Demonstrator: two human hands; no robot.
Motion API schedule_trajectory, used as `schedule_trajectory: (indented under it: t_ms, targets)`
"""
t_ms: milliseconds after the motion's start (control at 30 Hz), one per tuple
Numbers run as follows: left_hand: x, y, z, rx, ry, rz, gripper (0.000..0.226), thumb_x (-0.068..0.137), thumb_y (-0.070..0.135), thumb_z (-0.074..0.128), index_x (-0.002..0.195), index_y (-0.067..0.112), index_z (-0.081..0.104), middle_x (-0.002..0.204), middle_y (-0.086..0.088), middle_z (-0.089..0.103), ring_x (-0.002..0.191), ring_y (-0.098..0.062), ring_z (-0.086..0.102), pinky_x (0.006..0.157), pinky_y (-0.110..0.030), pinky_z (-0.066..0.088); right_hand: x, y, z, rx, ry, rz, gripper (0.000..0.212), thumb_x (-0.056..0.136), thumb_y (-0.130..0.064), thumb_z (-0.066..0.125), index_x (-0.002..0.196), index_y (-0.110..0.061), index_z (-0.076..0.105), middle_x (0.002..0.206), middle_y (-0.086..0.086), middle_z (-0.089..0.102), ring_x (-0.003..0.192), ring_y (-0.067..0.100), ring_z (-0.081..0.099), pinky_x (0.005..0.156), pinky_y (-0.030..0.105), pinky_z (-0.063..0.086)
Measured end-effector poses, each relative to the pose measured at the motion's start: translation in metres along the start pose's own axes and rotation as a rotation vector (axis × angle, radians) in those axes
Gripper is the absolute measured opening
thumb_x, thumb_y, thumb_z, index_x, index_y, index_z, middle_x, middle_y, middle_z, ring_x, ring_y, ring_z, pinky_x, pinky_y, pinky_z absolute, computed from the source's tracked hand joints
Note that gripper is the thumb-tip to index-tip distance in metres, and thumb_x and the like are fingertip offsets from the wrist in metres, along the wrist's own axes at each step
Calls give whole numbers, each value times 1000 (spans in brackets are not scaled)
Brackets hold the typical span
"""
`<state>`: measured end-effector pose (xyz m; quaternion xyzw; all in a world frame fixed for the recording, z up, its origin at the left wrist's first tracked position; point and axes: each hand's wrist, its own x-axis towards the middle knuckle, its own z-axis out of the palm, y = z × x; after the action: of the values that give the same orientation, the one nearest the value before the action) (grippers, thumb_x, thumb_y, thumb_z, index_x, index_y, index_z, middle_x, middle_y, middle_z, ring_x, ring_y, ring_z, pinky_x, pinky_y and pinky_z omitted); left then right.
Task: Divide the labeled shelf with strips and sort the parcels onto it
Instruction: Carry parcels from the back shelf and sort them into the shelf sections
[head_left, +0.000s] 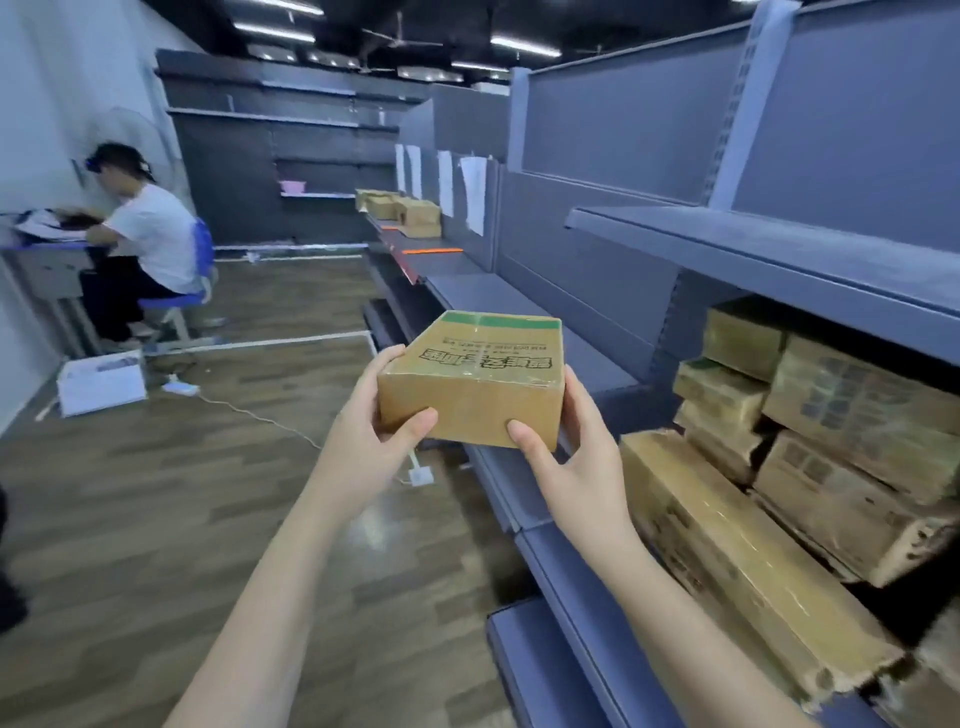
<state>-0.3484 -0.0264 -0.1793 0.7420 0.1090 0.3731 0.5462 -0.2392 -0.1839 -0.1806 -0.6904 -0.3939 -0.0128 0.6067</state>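
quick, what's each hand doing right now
Left hand: gripping the cardboard parcel at its left side.
Right hand: gripping the same parcel at its right side.

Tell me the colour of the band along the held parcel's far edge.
Green band, clear in the head view.

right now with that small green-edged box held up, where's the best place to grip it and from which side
Grip the small box by its two short side faces, one of the hands coming in from each side, as the left hand and right hand do now. It is flat and wide, so thumbs on the near face and fingers wrapped behind should keep it level.
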Motion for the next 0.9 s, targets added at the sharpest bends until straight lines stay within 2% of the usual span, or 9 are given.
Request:
schedule_trajectory:
  t_ms: [100,200,300,400,467,600,700,800,900]
  targets:
    - [31,-26,-34,104,133,-10,59,86,7,63,130,38,38,119,19,57,100,4,57,81,-9,45,55,23,47,86,-137,-62,62,85,-21,66,140,-21,39,130,-20,53,121,-3,49,104,28,42]
    - [77,-49,-66,159,233,-3,59,85,6,64,125,42,39,112,26,59,96,7,58,80,-9,45,118,42,94,174,-219,-77,66,83,-17,68,142,-17,37,135,-13,52,123,-3,48,105,28,40]
    - [128,-68,-94,235,300,3,60,85,9,65,121,48,38,101,39,57,91,10,58,77,-6,44,179,58,138,220,-266,-94,70,78,-29,66,142,-17,38,138,-9,51,127,4,47,108,37,39]
    - [174,-89,-117,282,358,0,60,84,11,67,128,41,38,98,42,55,90,12,57,77,-4,43,231,75,174,254,-296,-94,75,75,-40,65,141,-17,39,138,-6,51,129,9,46,109,43,38]
    - [202,-105,-128,297,378,-2,61,84,11,67,132,35,39,103,40,54,94,12,57,79,-5,43,261,88,195,270,-318,-83,77,75,-40,67,142,-15,37,138,-6,52,128,7,47,109,40,38]
    - [262,-148,-146,313,395,-10,61,84,9,66,133,33,38,102,43,55,98,12,56,79,-5,43,324,122,234,297,-358,-91,66,83,-22,70,141,-15,39,135,-13,51,125,-2,46,108,27,38]
    - [317,-187,-162,344,411,-16,62,84,12,66,134,33,38,106,43,55,101,8,57,86,-11,45,378,152,270,313,-375,-101,57,84,-17,66,133,-27,40,128,-25,50,120,-7,48,104,19,39]
    - [386,-229,-180,348,432,-6,61,84,13,66,131,38,37,106,41,56,102,10,56,85,-7,43,446,187,311,336,-380,-125,58,83,-24,68,132,-30,39,130,-22,50,121,-4,48,104,20,40]
    - [466,-269,-202,355,442,-3,62,84,15,67,132,38,36,107,42,55,102,12,54,88,-12,44,525,220,353,355,-389,-141,63,82,-30,68,137,-25,38,135,-15,49,126,0,46,108,28,38]
